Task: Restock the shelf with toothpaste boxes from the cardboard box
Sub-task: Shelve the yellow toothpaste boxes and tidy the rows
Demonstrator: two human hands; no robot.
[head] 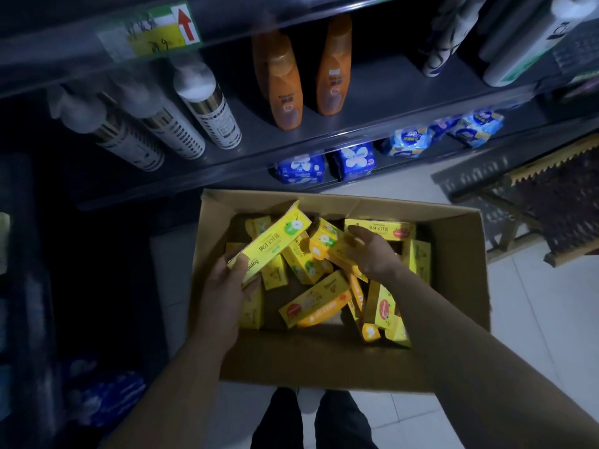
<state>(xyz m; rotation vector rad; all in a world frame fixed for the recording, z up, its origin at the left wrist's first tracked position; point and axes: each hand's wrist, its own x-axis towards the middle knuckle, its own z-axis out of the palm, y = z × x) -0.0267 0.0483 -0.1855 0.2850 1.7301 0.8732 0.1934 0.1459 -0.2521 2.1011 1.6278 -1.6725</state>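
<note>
An open cardboard box [453, 286] sits on the floor in front of the shelf [372, 102]. Several yellow toothpaste boxes lie jumbled inside it. My left hand [223, 286] grips one long yellow toothpaste box [275, 238] by its near end and holds it tilted above the pile. My right hand [372, 251] reaches into the carton, fingers curled over another yellow toothpaste box [337, 244] near the back. Which fingers touch it is partly hidden.
Orange bottles [282, 82] and white spray cans [207, 102] stand on the shelf. Blue packets [353, 162] lie on the lowest shelf. A dark folding stool [534, 202] stands at the right on the white tiled floor. My legs [311, 419] are just behind the carton.
</note>
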